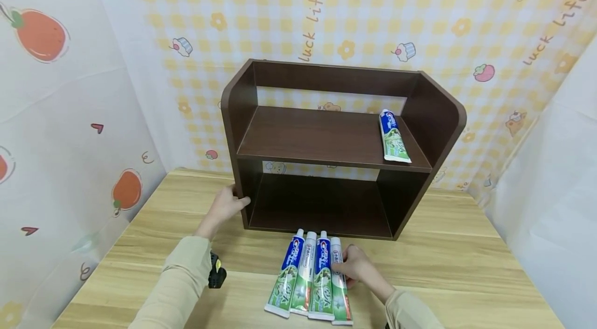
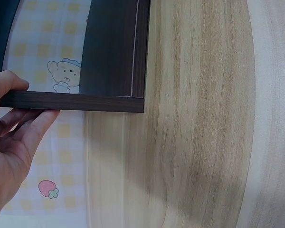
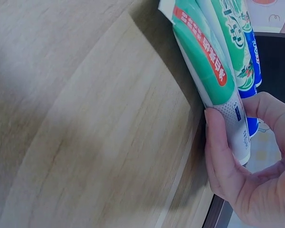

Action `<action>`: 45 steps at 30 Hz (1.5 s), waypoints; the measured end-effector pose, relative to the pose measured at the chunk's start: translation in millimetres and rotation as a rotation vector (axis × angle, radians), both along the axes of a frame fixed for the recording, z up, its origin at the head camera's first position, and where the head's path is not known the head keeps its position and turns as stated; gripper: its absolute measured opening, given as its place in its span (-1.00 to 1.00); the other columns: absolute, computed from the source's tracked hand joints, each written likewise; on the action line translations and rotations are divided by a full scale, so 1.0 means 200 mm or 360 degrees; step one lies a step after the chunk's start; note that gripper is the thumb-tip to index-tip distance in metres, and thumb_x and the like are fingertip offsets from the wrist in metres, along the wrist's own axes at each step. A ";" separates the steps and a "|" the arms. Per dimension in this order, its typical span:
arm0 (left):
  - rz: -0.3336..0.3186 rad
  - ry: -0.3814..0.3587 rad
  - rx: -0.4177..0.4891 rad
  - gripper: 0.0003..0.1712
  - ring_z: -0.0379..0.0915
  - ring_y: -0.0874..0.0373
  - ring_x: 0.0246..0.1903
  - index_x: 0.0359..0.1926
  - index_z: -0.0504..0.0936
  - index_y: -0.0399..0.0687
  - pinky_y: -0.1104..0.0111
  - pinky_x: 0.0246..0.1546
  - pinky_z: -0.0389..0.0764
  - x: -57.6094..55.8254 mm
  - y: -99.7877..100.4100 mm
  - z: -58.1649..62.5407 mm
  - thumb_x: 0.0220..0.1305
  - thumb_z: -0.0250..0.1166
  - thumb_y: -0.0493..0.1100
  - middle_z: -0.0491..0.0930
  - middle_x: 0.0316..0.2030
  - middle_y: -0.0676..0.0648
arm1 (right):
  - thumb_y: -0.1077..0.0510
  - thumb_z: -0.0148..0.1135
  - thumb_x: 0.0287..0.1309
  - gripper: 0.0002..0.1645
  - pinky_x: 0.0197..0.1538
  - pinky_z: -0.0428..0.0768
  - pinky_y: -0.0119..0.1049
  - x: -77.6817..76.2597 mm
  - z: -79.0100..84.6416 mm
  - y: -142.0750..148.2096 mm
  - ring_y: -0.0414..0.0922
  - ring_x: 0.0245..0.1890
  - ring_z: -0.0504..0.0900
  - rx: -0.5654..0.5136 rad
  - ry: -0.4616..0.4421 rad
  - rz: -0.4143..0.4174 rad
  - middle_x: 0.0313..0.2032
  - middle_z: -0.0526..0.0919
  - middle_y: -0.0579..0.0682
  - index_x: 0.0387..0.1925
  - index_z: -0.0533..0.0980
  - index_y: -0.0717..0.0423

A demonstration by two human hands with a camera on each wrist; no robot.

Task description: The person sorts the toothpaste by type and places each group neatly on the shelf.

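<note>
My left hand [image 1: 227,205] grips the left side panel of a dark brown two-tier shelf [image 1: 308,134]. In the left wrist view, the thumb lies on one face of the panel [image 2: 76,100] and the fingers on the other. In front of the shelf, several toothpaste tubes lie side by side, caps toward it. With thumb and fingers, my right hand [image 1: 361,267] pinches the rightmost one, a white-and-green toothpaste tube [image 1: 342,305]. Left of it are a blue-and-green tube [image 1: 322,280], another white-and-green tube [image 1: 305,274] and another blue-and-green tube [image 1: 285,282].
On the right of the shelf's upper tier lies a blue-and-green toothpaste tube [image 1: 394,141], cap toward the back. A wooden table [image 1: 466,267] carries everything. Patterned sheeting [image 1: 354,13] hangs behind the shelf, and more sheeting [image 1: 126,127] closes off the left.
</note>
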State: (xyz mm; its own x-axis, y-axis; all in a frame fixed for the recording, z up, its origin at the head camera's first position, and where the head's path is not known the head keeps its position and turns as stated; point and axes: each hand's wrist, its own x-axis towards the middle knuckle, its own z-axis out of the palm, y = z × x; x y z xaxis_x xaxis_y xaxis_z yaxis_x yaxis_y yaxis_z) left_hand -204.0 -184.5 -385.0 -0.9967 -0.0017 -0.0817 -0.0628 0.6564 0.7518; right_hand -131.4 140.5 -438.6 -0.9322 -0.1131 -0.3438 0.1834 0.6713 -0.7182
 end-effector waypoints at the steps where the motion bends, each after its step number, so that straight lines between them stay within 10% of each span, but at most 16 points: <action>1: 0.0000 -0.0001 0.0000 -0.40 0.40 -0.15 -0.03 0.17 0.27 -0.44 0.16 -0.16 0.50 0.00 0.00 0.00 0.19 0.12 -0.15 0.40 0.05 -0.41 | 0.28 0.27 -0.11 -0.75 -0.63 0.57 -0.33 0.00 0.00 0.00 -0.16 -0.74 0.52 -0.0002 -0.0002 0.0002 -0.57 0.49 0.12 -0.49 0.35 0.33; 12: 0.0002 -0.0014 -0.0011 -0.32 0.41 -0.15 -0.03 0.23 0.18 -0.47 0.14 -0.13 0.50 0.00 0.00 -0.01 0.19 0.12 -0.14 0.38 0.07 -0.43 | 0.33 0.23 -0.13 -0.72 -0.59 0.60 -0.22 -0.03 0.06 0.06 -0.05 -0.68 0.58 -0.0089 -0.0021 -0.0092 -0.54 0.50 0.19 -0.46 0.27 0.34; 20: 0.0002 -0.0008 -0.0010 -0.58 0.33 0.09 -0.41 -0.03 0.40 -0.37 0.37 -0.43 0.39 -0.01 0.00 0.02 0.17 0.14 -0.16 0.48 -0.31 -0.20 | 0.31 0.26 -0.13 -0.68 -0.58 0.61 -0.21 -0.11 0.14 0.11 0.00 -0.67 0.62 -0.0060 -0.0019 -0.0130 -0.52 0.54 0.26 -0.40 0.30 0.40; 45: -0.0003 -0.0054 0.0025 -0.31 0.19 0.20 -0.63 0.21 0.18 -0.51 0.40 -0.54 0.33 0.00 0.00 0.02 0.17 0.14 -0.15 0.26 -0.65 0.03 | 0.20 0.16 0.03 -0.61 -0.46 0.63 -0.24 -0.34 0.36 0.25 -0.07 -0.51 0.61 0.0030 0.0062 -0.0108 -0.36 0.52 0.29 -0.23 0.30 0.45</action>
State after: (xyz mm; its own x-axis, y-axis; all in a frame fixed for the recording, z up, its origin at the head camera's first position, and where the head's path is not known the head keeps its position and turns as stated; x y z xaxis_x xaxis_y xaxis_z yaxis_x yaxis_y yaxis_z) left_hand -204.2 -184.4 -380.7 -0.9933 0.0016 -0.1156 -0.0873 0.6447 0.7594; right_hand -198.9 191.3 -367.1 -0.9501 -0.0434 -0.3088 0.2011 0.6715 -0.7132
